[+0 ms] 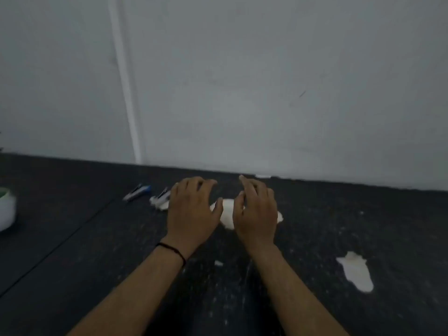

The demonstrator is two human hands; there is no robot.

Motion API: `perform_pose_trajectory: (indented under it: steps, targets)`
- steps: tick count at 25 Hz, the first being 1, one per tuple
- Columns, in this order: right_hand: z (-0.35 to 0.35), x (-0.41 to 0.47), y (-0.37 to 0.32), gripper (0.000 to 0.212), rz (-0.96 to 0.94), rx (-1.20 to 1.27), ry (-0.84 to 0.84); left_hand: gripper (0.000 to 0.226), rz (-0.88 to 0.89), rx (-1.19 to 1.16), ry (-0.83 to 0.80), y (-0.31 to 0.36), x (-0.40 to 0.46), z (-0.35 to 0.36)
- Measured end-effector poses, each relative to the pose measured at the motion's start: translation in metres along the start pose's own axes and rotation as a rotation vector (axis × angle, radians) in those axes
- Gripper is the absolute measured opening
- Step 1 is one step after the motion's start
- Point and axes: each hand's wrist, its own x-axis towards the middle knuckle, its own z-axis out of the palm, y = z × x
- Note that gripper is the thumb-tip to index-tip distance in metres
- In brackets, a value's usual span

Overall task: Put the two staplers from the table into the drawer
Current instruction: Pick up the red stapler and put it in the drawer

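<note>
While our left hand (191, 209) and right hand (257, 209) hang over the dark bench (72, 238), fingers spread and holding nothing, the two staplers lie at about ten o'clock from the left hand. The blue stapler (137, 192) sits farther out; the white stapler (160, 198) lies just beside our left fingers (194, 184). We think each is small, hard and a bit heavy. We would pinch one around its long sides. We see no drawer.
</note>
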Motion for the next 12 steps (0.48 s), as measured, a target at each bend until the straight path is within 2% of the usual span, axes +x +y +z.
perform_pose_trajectory:
  steps: [2,5,10,12]
  targets:
    - [0.016,-0.016,-0.005,0.04,0.028,-0.071,-0.101,0.048,-0.058,0.099,-0.135,-0.016,-0.019,0.006]
    - [0.052,-0.025,-0.017,0.042,0.047,-0.114,-0.265,0.05,-0.159,0.168,-0.218,-0.054,-0.031,0.025]
    - [0.105,-0.019,-0.021,0.049,0.009,-0.219,-0.336,0.058,-0.251,0.241,-0.172,-0.105,0.002,0.061]
    - [0.111,-0.021,-0.017,0.05,-0.012,-0.24,-0.337,0.069,-0.419,0.236,-0.184,-0.119,0.017,0.073]
